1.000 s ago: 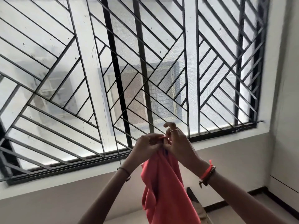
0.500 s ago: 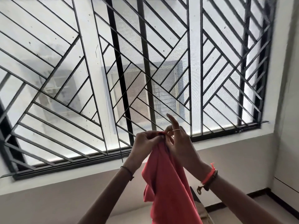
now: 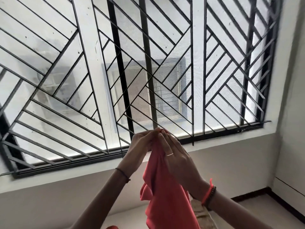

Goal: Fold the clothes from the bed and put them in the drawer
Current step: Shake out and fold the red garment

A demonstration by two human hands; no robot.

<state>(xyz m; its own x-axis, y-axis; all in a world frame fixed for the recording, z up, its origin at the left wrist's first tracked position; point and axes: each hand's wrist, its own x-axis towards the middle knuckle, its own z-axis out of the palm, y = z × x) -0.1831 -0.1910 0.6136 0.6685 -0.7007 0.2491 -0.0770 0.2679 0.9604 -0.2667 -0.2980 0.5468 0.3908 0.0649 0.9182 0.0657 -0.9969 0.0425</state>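
Observation:
A coral-red garment [image 3: 166, 195] hangs down from my two raised hands in front of the window. My left hand [image 3: 142, 146] pinches its top edge from the left, fingertips gathered at the peak. My right hand [image 3: 176, 156], with a ring on one finger, holds the same top edge from the right, its fingers lying along the cloth. Both hands meet at the top of the fabric. The garment's lower part runs out of the bottom of the view. Neither the bed nor the drawer is in view.
A large window with a black diagonal metal grille [image 3: 148, 71] fills the upper view above a white sill [image 3: 222, 146]. A beige object [image 3: 203, 215] shows behind the garment low down. A dark skirting board [image 3: 264, 192] lines the floor at right.
My right index finger, sticking up before, has come down onto the cloth. Both hands stay together at the garment's top edge, and the view has tilted slightly.

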